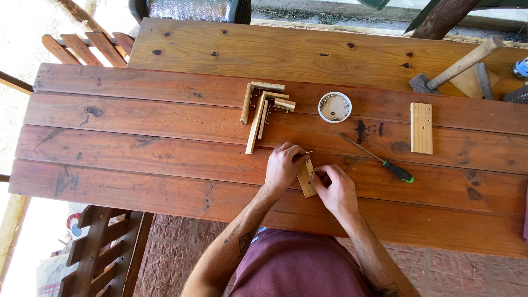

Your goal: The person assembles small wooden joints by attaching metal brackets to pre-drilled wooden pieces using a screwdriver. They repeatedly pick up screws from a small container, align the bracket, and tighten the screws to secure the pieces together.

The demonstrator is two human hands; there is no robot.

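The small wooden block [306, 177] lies on the plank table [165, 154] near its front edge, directly ahead of you and clamped between both of your hands. A thin metal pin juts from the block's upper end at about 12 o'clock.

Largest first: the plank table spans the whole view, built of long reddish boards running side to side. At 1 o'clock from the block, at the far right of the table, a hammer [456, 69] with a pale wooden handle rests on a scrap of wood. At 11 o'clock, well apart from your hands, a cluster of wooden strips [263, 107] is laid out in angled pieces. At 2 o'clock a flat wooden plate [421, 127] lies on its own. At 3 o'clock a screwdriver [379, 159] with a green and black handle lies slantwise, its tip pointing toward 10 o'clock. At 12 o'clock a small round white dish [334, 106] sits beside the strips.

Your left hand [282, 165] grips the block's left side, fingers curled over its upper end. Your right hand [336, 190] pinches the block's right edge, fingers closed on it.
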